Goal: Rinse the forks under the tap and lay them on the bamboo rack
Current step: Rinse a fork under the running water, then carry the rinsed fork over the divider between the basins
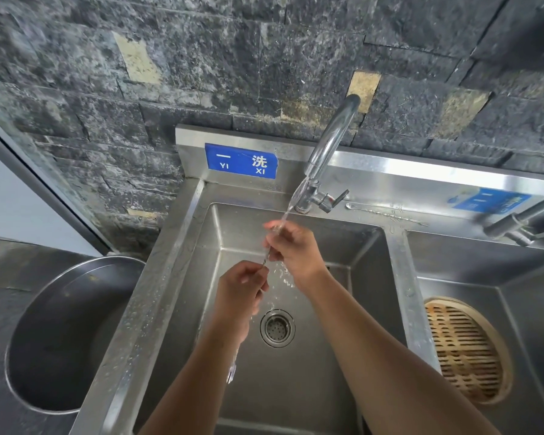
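Over the steel sink both hands hold one thin metal fork under the running water. My left hand pinches its lower end. My right hand is closed around its upper end, right where the stream from the tap lands. Water runs off the hands toward the drain. The round bamboo rack lies in the neighbouring basin to the right, with nothing on it. Another fork rests on the ledge behind the sink, right of the tap.
A large steel bowl stands on the dark counter left of the sink. A second tap reaches in from the right edge. A rough stone wall rises behind the sink, which carries blue labels.
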`<action>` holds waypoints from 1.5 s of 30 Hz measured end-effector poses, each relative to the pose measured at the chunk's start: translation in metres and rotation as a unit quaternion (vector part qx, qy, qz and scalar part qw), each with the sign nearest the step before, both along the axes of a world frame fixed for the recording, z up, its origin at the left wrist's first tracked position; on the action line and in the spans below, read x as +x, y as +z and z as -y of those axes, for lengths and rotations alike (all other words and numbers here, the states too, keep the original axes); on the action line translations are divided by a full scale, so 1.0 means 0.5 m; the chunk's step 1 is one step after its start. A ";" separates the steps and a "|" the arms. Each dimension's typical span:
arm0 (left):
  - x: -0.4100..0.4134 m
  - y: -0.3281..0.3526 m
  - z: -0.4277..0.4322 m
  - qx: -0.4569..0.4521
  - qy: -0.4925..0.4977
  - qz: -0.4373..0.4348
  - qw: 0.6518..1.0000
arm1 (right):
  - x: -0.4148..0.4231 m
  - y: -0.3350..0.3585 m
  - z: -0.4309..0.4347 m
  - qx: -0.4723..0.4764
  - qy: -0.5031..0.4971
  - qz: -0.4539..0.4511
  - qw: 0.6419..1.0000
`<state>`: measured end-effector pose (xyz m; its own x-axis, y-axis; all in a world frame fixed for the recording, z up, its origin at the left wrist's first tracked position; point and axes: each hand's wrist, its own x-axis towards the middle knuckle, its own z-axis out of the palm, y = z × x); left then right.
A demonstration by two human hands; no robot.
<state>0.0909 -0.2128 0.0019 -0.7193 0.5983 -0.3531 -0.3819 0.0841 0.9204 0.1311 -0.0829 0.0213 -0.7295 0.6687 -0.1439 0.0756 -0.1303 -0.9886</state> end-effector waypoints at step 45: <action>0.490 -0.174 -0.545 -0.308 -0.186 -0.318 0.877 | 0.384 -0.240 -0.685 0.183 -0.059 0.324 0.926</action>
<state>0.3359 0.0597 -0.0849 -0.6834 0.6696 -0.2908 0.3511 0.6507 0.6733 0.3230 0.2596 -0.0987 -0.4872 0.8289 -0.2749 0.6758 0.1584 -0.7199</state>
